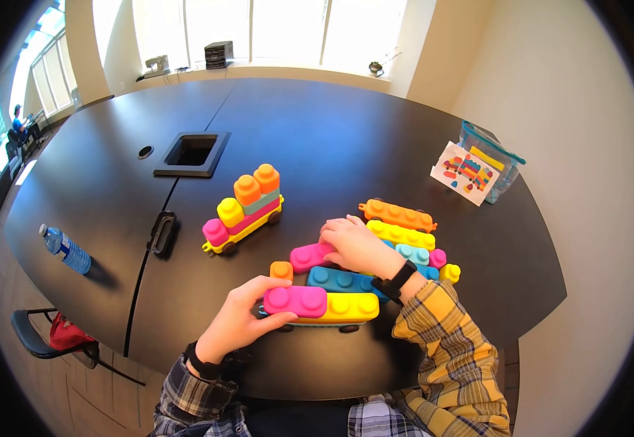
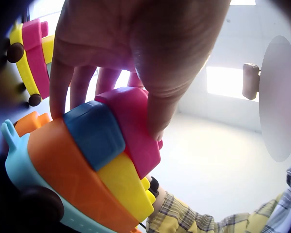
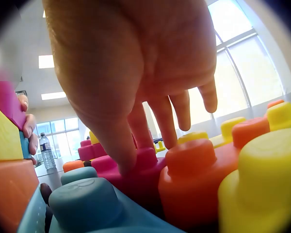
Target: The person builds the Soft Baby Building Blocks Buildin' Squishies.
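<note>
My left hand (image 1: 238, 317) grips the pink building block (image 1: 295, 301) on top of a wheeled train car, thumb on the near side and fingers on the far side. Under that block, the left wrist view has a blue block (image 2: 95, 135), a yellow block (image 2: 123, 178), and a long orange block (image 2: 80, 167) on a light blue wheeled base (image 2: 24, 167). My right hand (image 1: 360, 246) reaches over the loose blocks and pinches another pink block (image 1: 307, 258) between thumb and fingers. A small orange block (image 1: 281, 270) stands just beyond the left fingers.
A second train car (image 1: 247, 211) carries stacked blocks at mid-table. Several loose blocks and an orange wheeled base (image 1: 398, 215) lie around the right forearm. Farther right, a picture card (image 1: 465, 172) leans on a clear bin (image 1: 502, 164). A water bottle (image 1: 65, 249) stands at left.
</note>
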`<state>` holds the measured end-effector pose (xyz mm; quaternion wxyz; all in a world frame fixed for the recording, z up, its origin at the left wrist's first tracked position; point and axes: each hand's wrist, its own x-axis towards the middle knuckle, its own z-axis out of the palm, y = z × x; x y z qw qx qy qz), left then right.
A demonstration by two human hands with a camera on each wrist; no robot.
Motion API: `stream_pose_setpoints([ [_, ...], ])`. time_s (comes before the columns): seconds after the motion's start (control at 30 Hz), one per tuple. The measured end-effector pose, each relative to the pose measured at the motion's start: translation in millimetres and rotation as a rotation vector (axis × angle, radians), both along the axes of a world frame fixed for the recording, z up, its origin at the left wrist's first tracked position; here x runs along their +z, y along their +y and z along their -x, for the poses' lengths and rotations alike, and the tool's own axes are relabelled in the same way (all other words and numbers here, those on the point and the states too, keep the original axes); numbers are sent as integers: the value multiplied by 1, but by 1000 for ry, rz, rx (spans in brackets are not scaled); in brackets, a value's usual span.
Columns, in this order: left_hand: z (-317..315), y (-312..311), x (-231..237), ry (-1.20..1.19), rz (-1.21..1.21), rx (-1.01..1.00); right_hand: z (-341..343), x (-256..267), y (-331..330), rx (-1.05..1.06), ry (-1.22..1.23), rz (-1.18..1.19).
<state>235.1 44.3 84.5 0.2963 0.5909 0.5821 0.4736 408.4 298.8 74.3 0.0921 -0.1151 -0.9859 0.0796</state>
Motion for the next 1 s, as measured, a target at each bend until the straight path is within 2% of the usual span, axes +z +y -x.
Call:
stream_pose_setpoints([
  [0.07,0,0,1,6,-1,1,-3,13,-8,-25,-6,-22],
  [0.13,0,0,0,10,1,3,-12,36,-21,-176,139,291],
  [0.2,0,-1,-1,14,4,6,-30,48,-30,-165,228,287],
  [0.3,0,-1,-1,9,-7,1,-65,55,-43,-182,442,589],
  [0.43,0,-1,1,22,8,1,-105,56,-69,-203,427,716],
  [0.6,-4,0,-3,12,-81,28,-119,37,-90,-207,430,809],
  [0.67,-4,0,-2,0,-60,29,-114,35,-99,-213,504,920],
  [0.8,-5,0,1,-3,-42,31,-105,45,-105,-176,350,691],
  [1.0,-8,1,3,-2,-29,46,-105,32,-100,-97,389,641],
])
